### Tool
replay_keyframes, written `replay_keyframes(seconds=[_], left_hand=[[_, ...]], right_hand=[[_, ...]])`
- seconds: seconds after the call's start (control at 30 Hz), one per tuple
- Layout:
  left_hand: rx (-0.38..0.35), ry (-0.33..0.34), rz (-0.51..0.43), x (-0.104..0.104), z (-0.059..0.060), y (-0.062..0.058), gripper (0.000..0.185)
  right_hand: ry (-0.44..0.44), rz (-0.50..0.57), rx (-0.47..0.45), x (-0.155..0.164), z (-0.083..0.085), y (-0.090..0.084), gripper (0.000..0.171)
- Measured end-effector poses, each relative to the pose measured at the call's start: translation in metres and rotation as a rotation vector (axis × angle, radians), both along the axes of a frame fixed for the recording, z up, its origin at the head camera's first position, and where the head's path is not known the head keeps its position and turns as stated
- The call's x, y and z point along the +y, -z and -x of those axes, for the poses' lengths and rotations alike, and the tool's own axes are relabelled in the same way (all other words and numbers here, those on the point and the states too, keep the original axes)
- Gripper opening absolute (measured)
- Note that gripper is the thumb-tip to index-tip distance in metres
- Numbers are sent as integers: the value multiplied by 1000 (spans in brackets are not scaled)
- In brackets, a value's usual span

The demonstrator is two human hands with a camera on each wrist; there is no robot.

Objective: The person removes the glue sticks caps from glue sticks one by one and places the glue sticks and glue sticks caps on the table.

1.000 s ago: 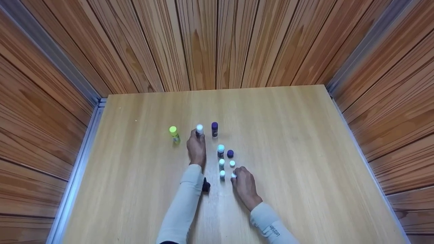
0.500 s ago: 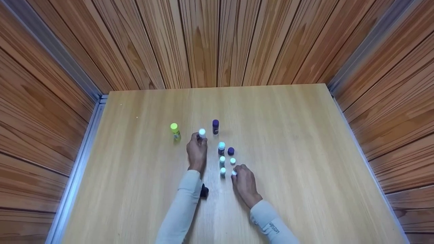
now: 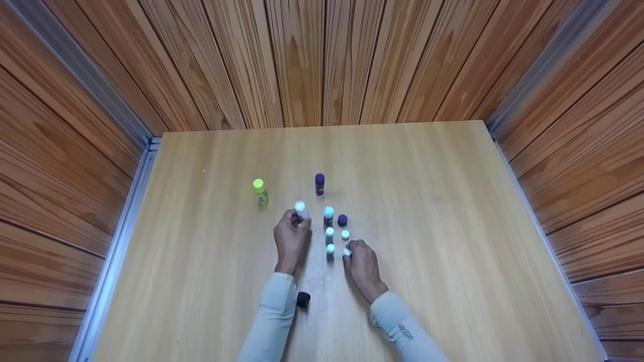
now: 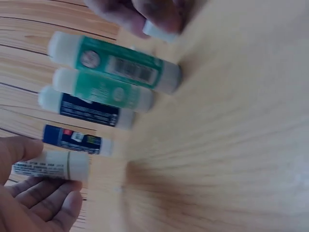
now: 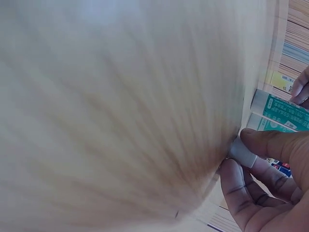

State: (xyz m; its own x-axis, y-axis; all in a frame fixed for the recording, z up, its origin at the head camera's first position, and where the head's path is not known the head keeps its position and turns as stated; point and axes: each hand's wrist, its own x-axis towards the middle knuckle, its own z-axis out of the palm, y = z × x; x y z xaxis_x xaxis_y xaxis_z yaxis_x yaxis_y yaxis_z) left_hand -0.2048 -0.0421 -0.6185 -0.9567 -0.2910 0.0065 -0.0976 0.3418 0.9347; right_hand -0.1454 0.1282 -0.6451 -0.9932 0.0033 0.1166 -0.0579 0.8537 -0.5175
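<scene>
My left hand (image 3: 292, 241) grips a white glue stick (image 3: 300, 207) between thumb and fingers, and the left wrist view shows this stick lifted off the table. On the right, my hand (image 3: 364, 266) pinches a small white cap (image 5: 243, 152) at the table surface. Between the hands stand two green glue sticks with white tops, the nearer one (image 3: 330, 252) and the farther one (image 3: 329, 235). A navy glue stick with a white top (image 3: 328, 216) stands behind them. Beside this row lie a loose white cap (image 3: 345, 235) and a dark purple cap (image 3: 342, 220).
A dark purple-capped glue stick (image 3: 320, 184) stands farther back. To the left is a yellow-green glue stick (image 3: 260, 191). Wood-panelled walls (image 3: 302, 60) enclose the table (image 3: 453, 226) at the back and sides. A black object (image 3: 303, 300) sits at the left wrist.
My left hand has drawn back toward me, bringing the white glue stick nearer the row. The right hand stays in place with the white cap. The head view has shifted slightly.
</scene>
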Motion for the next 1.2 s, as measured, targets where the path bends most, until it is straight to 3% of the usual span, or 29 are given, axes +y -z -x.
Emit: replay_keyframes(seconds=[0.17,0.57,0.83,1.03,1.2], left_hand=[[-23,31,-32,-3,-12,-1,23],[-86,79,-6,-2,-35,6,25],[-6,112,60,-1,-50,11,26],[-25,132,101,0,-58,14,28],[-9,170,138,0,-66,15,27]], right_hand=[[-25,24,55,1,0,3,12],[-11,45,-21,0,3,1,12],[-4,62,-24,0,1,0,17],[18,67,-67,0,-1,-5,28],[34,70,-47,2,-8,-10,40]])
